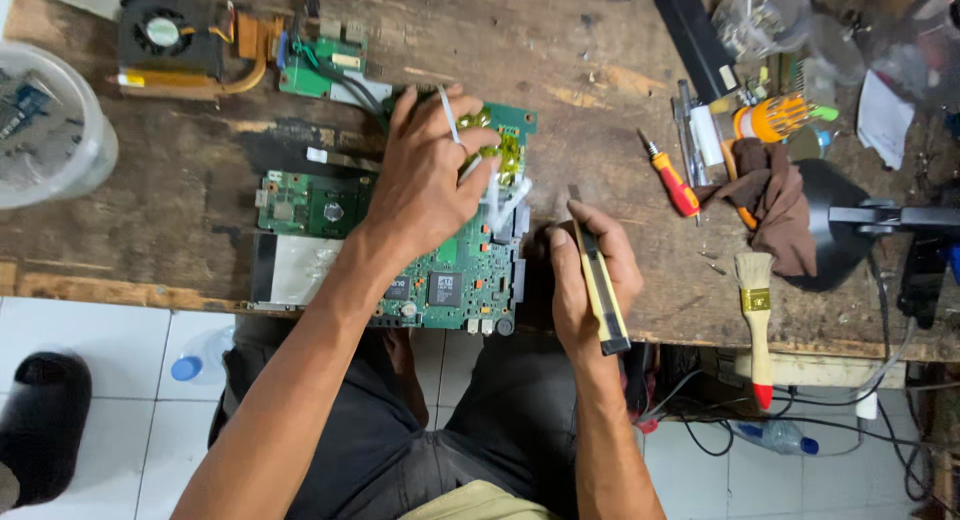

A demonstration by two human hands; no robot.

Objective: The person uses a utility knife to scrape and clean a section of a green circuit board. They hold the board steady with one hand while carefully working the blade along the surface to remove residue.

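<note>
A green laptop circuit board [455, 275] lies on the worn wooden bench [200, 210], its front edge over the bench edge. My left hand [425, 175] rests on the board's upper middle, fingers pinching thin white flat cables [500, 195]. My right hand [590, 275] is to the right of the board and grips a yellow-and-black utility knife [600, 285], its blade end pointing away from me near the board's right edge.
A fan with copper heat pipe [185, 45] and a small green board [320, 60] lie at the back left. A white plastic tub [50, 130] sits far left. Screwdrivers [675, 185], a brown rag [770, 200], a paintbrush [757, 320] and a black lamp [850, 220] crowd the right.
</note>
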